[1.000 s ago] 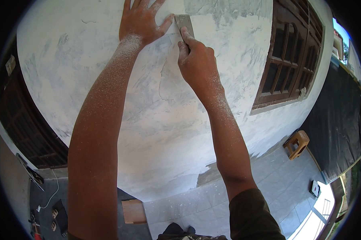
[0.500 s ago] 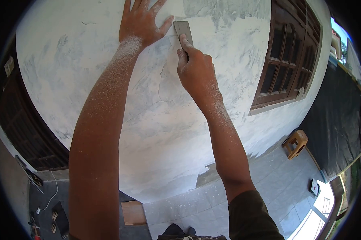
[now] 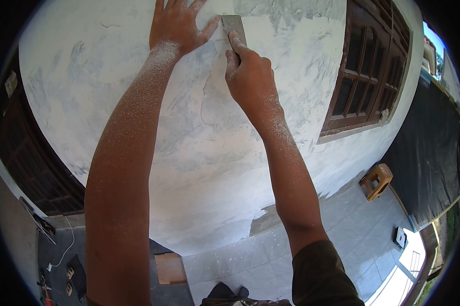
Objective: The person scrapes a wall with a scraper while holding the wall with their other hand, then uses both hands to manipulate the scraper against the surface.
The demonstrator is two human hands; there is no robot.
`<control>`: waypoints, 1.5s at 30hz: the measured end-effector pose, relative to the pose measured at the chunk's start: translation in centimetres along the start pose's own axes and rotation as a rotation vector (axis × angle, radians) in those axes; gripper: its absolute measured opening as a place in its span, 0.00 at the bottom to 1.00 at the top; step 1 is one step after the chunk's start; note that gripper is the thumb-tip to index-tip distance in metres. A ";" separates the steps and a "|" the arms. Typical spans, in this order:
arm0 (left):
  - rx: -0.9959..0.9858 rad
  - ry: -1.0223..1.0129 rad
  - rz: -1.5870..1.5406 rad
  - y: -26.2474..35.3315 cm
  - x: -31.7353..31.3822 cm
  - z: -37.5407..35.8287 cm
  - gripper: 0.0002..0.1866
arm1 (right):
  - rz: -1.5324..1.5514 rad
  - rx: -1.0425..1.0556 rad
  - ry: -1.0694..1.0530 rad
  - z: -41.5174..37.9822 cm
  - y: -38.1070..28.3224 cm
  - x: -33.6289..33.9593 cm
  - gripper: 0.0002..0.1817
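White and grey patchy plaster covers the wall [image 3: 209, 168] in front of me. My left hand [image 3: 176, 28] lies against its upper part with the fingers spread, the fingertips cut off by the top edge of the view. To its right, my right hand [image 3: 250, 71] grips a flat grey scraper [image 3: 234, 25], thumb or finger along the blade, which lies against the wall beside my left thumb. Pale dust coats both wrists and forearms. A thin crack runs down the plaster below the hands.
A brown wooden window [image 3: 365, 71] is at the right, another dark framed opening [image 3: 33, 158] at the left. A yellow-brown stool [image 3: 376, 181] stands on the tiled floor [image 3: 342, 224]. A wooden board [image 3: 169, 269], a white cable [image 3: 67, 250] and sandals [image 3: 70, 280] lie below.
The scraper and my right hand have moved slightly up the wall, and more of the blade's face shows. My left hand sits slightly higher in view, still spread.
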State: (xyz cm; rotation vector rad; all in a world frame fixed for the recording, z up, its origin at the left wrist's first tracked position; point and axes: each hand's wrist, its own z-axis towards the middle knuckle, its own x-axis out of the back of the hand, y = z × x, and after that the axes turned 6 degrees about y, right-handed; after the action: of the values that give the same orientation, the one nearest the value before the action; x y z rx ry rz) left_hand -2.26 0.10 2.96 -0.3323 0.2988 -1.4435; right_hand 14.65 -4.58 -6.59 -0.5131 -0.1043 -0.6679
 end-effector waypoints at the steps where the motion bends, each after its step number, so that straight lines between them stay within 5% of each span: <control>1: -0.001 0.004 0.001 0.0 -0.1 0.1 0.38 | -0.003 -0.004 -0.022 -0.1 0.1 0.1 0.22; 45: 0.039 0.004 0.019 0.3 0.0 0.0 0.37 | -0.014 0.049 0.020 0.9 0.0 0.4 0.21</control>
State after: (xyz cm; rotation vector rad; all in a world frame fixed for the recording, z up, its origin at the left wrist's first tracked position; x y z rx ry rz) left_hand -2.01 0.17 2.89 -0.2940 0.2764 -1.4292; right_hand 15.03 -4.41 -5.69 -0.4590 -0.1051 -0.6822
